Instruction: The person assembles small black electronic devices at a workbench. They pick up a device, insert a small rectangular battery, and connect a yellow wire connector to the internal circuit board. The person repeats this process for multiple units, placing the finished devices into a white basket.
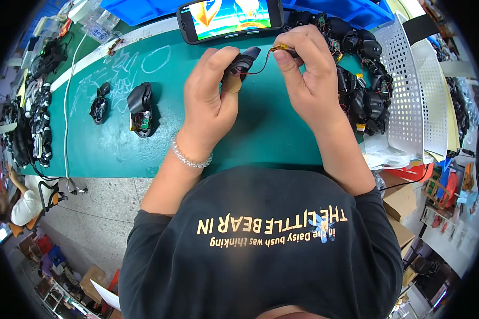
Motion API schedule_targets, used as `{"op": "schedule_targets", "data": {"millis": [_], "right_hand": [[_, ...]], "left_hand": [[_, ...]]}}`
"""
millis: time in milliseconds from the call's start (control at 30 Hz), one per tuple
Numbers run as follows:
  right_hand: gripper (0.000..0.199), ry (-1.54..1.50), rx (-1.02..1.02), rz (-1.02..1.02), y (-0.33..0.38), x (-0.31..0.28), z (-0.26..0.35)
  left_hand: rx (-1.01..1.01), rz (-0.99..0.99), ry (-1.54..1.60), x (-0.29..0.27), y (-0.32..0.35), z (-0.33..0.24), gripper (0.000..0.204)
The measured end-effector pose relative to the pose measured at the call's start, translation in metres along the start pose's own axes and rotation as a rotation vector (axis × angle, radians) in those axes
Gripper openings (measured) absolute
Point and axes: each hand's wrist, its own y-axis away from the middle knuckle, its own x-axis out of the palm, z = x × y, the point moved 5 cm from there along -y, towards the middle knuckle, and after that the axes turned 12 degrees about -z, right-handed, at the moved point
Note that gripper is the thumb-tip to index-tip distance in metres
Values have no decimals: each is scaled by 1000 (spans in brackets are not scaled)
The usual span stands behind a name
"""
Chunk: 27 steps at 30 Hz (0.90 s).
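Note:
My left hand (210,93) is closed around a black plastic housing (244,63), raised over the green table (229,133). Between the thumb and fingers of my right hand (311,72) is a small battery with yellow tape (283,48), partly hidden by the fingers. A thin red and dark wire (264,67) curves from the battery to the housing. Left of my hands lies another black housing (139,101), its green circuit board (142,122) exposed. Beside it rests a small black ring-shaped part (99,108).
A phone (230,21) with a lit screen leans at the table's back, before blue bins (138,9). Black housings (364,48) pile up at right, beside a white perforated basket (404,90). Cable bundles (41,125) line the left; a person (29,204) sits beyond.

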Motion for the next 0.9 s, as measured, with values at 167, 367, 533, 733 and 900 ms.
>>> {"op": "schedule_targets", "data": {"millis": [167,367,533,733,900], "right_hand": [[10,-93,112,-2,3,0,7],[29,-121,40,84,1,5,8],[29,87,38,83,6,14,1],[14,-163,266,86,6,12,-3],[13,-328,410,-24,6,14,0]], "left_hand": [[45,-2,-52,-1,0,-4,29],[-71,138,-55,4,7,-13,27],[-74,204,20,8,3,-22,37],[-74,260,-14,8,-1,-31,40],[-97,256,-20,4,1,-34,42]]}}
